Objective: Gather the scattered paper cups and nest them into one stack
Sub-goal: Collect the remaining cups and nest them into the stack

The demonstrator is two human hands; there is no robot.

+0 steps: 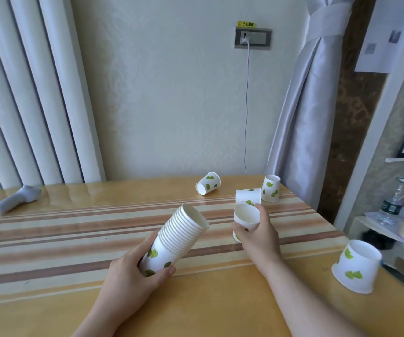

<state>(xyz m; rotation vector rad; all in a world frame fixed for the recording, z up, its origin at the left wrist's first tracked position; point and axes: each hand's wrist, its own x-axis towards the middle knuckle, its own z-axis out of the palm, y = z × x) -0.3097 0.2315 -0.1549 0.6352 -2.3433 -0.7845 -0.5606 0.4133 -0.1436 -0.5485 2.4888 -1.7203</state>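
Observation:
My left hand [133, 271] grips the base of a stack of several nested white paper cups [179, 237] with green leaf prints, tilted with its open mouth up and to the right. My right hand [257, 237] holds a single cup [246, 216] upright, mouth up, just right of the stack's mouth. Loose cups remain on the wooden table [50, 300]: one on its side [208, 183] at the back, another on its side [247, 195] behind my right hand, one upside down [271, 189] at the back right, and one upside down [356, 269] at the near right edge.
A grey sock [17, 198] lies at the table's back left. A striped runner [50, 229] crosses the table. A white cable [246, 105] hangs from a wall socket behind the table. To the right, past the table edge, a shelf holds a plastic bottle [390, 203] and clutter.

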